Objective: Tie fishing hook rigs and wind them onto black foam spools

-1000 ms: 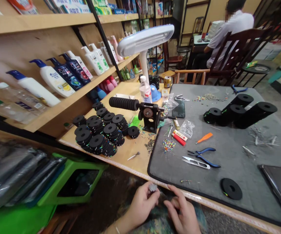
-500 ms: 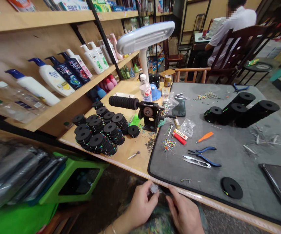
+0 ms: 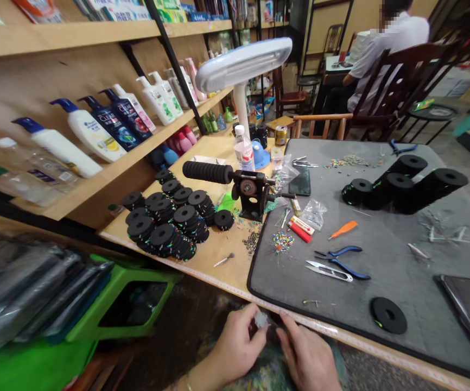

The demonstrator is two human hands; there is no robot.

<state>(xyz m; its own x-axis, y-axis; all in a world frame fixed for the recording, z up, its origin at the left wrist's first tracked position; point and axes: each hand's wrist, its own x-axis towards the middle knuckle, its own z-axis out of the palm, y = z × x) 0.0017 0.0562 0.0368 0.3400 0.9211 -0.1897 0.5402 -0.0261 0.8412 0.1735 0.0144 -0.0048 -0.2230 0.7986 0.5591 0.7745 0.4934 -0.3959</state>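
Note:
My left hand [image 3: 237, 339] pinches a small grey, translucent, crumpled piece [image 3: 261, 319] between thumb and forefinger, just off the table's front edge. Close by on the right, my right hand [image 3: 310, 353] has its thumb and forefinger drawn together; whatever lies between them is too fine to make out. Beyond the hands, on the grey mat [image 3: 284, 288], rest thread snips [image 3: 329, 271] and blue-handled pliers [image 3: 347, 260]. A black foam disc [image 3: 388, 315] lies flat to the right. A tiny metal piece with a thin wire [image 3: 311, 302] is nearest the fingers.
Stacked black foam discs [image 3: 165, 239] crowd the table's left side. A black hand-cranked winder [image 3: 251, 193], a lamp [image 3: 243, 65] and a bottle [image 3: 243, 149] stand mid-table. Lighters [image 3: 300, 231], colourful beads [image 3: 283, 241] and a phone [image 3: 469, 309] lie on the mat. A person [image 3: 393, 60] sits behind.
My left hand and the grey piece have shifted very slightly to the right and down. My right hand stays almost in place, and the table's things are unmoved.

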